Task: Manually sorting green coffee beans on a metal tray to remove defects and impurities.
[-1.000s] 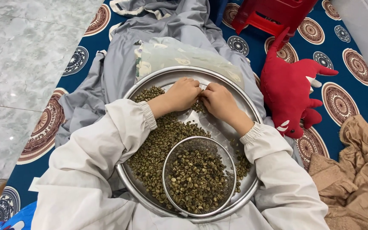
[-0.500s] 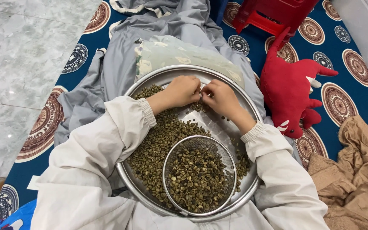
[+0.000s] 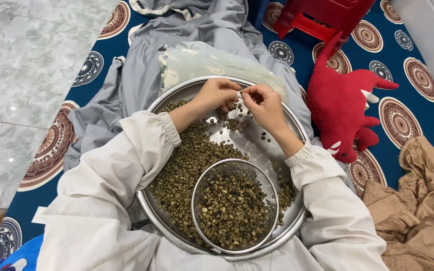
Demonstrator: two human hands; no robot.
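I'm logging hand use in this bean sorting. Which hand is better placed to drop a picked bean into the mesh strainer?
Probably the right hand: its forearm runs alongside the mesh strainer, over bare tray. The left hand would have to cross the bean pile.

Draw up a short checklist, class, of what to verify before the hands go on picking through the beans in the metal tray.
1. Round metal tray sits level on the lap: ok.
2. Round wire-mesh sieve rests inside the tray, holding beans: ok.
3. Greenish-brown beans all within the tray: ok.
4. Left hand and right hand over the tray's far side, fingertips together: ok.
5. Something pinched between the fingers: cannot tell.
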